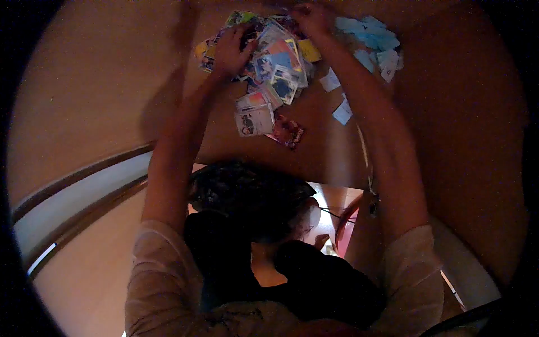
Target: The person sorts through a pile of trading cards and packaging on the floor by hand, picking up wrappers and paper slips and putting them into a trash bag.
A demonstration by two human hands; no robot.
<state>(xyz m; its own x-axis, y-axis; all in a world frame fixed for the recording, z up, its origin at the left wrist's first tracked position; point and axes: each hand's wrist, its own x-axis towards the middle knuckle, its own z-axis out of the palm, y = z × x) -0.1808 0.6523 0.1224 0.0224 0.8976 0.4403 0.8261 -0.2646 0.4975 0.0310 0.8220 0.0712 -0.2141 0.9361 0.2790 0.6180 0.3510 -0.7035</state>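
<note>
A heap of trading cards (281, 53), some in clear sleeves, lies on the brown table (216, 143) at the top of the view. My left hand (233, 50) rests on the heap's left part, its fingers spread. At the heap's upper right edge is my right hand (311, 19), its fingers bent and partly dark, so whether they hold anything is unclear. Two sleeved cards (254, 121) lie at the near end of the heap, beside a red packet (288, 132).
Pale blue paper pieces (370, 35) lie right of my right hand, with smaller scraps (342, 110) nearer. A thin cord (364, 149) runs down beside my right forearm. Below the table edge are a dark furry shape (247, 196) and my dark-clad legs.
</note>
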